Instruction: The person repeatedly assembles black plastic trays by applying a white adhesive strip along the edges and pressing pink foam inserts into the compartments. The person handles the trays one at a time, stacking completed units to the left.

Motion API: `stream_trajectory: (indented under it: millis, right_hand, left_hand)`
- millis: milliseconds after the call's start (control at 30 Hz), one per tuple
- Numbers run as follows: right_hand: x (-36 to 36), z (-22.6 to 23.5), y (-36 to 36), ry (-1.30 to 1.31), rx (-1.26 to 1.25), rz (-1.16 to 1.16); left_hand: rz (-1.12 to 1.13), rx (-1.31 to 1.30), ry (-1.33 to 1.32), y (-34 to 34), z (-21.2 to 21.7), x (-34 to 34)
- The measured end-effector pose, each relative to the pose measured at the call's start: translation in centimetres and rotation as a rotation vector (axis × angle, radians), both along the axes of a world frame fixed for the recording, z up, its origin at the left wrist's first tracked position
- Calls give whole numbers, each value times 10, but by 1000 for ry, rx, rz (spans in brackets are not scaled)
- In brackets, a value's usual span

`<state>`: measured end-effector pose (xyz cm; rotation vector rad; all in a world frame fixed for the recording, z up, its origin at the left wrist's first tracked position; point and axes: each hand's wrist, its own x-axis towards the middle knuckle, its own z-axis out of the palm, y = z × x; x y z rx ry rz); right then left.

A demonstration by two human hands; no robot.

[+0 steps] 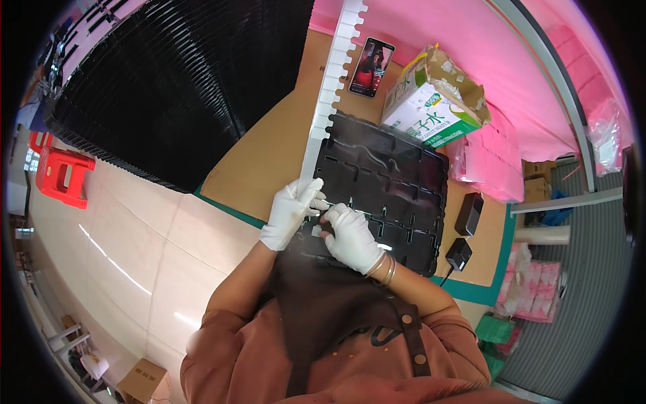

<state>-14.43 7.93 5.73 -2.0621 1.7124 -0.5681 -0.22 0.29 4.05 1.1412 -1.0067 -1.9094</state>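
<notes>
- Left hand [291,212], in a white glove, is pinching the near end of a long white notched strip [331,87] and holding it against the left edge of a black moulded tray [404,175].
- Right hand [351,236], also gloved, is working at the same spot, fingers curled in on something small and pale at the tray's near-left corner (too small to tell what it is, or whether it is part of the strip); bangles are showing on that wrist.
- The strip is running away from the hands along the tray's left side and on past its far edge, toward the pink cloth [457,34] at the back.
- The tray is lying flat on a brown cardboard sheet [269,155] that is covering the table, right in front of the person.
- Progress, as a judgement: only the near end of the strip is being handled; the tray's pockets are looking empty, so most of the work seems to be left.
- A big stack of black trays [175,81] is standing to the left, well apart from the hands.
- A phone [371,66], an open carton box [434,101] and a black charger [469,213] are lying beyond and to the right of the tray.
</notes>
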Motion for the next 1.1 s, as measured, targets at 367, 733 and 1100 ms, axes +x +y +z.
stream_trajectory:
  millis: [367, 733, 1100]
  right_hand:
    - [4, -9, 0, 156, -79, 79]
    - [-6, -7, 10, -62, -33, 198]
    - [2, -13, 0, -61, -87, 35]
  left_hand:
    - [-1, 27, 18, 0, -1, 1]
    - [-11, 32, -4, 1, -1, -1]
    - [-8, 41, 4, 1, 2, 1]
